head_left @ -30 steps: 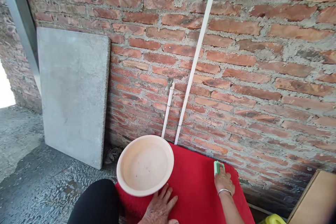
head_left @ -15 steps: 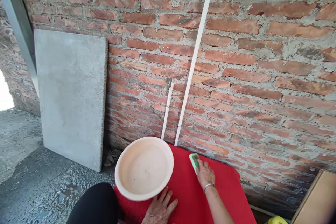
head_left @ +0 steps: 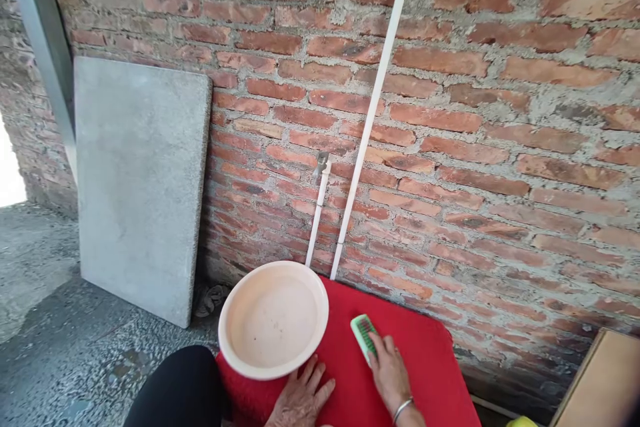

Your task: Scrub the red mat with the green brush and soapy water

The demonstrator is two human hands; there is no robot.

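right hand: at mid-counter, fingers closed round the near right side of the brush; right hand point(head_left: 390, 373) comes in from the near edge, silver bracelet point(head_left: 403, 407) on its wrist.
green brush point(head_left: 361, 335): on the counter, about midway between far and near visible parts, right of the basin and apart from it; tilted, top end toward the far left corner. pale green rim, darker ribbed middle; finer detail too small to tell.
left hand: fingers spread wide, nothing held; left hand point(head_left: 301, 399) lies palm down by the counter's left part, fingertips just beside the basin's near rim, contact there can't tell.
basin point(head_left: 280, 300): pale, round, wide-rimmed, upright at the counter's far left corner, rim sticking out past the left edge. a few dark specks on its bottom.
counter point(head_left: 425, 347): red fabric top, far edge along the wall, far right corner rounded. near edge cut off by frame.
wall point(head_left: 500, 147): red brick, rough grey mortar. long white pipe point(head_left: 373, 107) and short white pipe point(head_left: 317, 220) run down behind the far edge; metal fitting point(head_left: 321, 163) at the short one's top.
left side: grey slab point(head_left: 140, 193) leaning on the wall, black-clothed knee point(head_left: 175, 390) beside the counter's left edge.
right side: cardboard box point(head_left: 597, 380), off the counter's right edge.
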